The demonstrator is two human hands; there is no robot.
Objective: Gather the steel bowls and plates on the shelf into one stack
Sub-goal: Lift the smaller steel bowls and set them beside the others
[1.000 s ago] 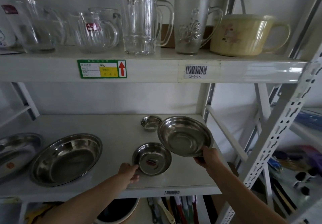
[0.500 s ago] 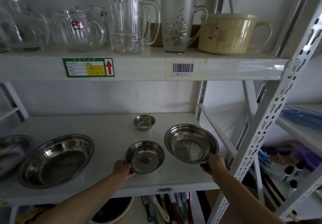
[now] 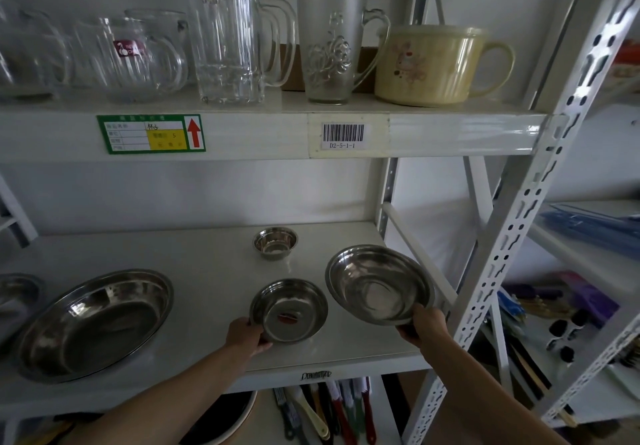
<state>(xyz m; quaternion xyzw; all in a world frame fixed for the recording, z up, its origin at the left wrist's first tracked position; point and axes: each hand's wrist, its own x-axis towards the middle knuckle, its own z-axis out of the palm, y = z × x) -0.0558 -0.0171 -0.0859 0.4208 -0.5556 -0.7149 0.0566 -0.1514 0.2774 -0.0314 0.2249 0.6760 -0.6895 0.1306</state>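
Big plate [image 3: 93,323] flat on shelf [image 3: 207,264], far left. Left hand [image 3: 246,335] pinches small bowl [image 3: 288,310] rim; may skid. Right hand [image 3: 424,323] grips tilted bowl [image 3: 379,283], seemingly airborne; could slip, clatter down.

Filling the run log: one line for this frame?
left hand: grips small bowl | right hand: holds medium bowl tilted | stack: not started

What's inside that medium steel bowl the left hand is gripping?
Inside the medium steel bowl, gripped at its rim by the left hand, a small red mark, perhaps a sticker, shows on the bottom. Otherwise it looks empty. Whatever lies beneath the bowl on the white shelf is hidden.
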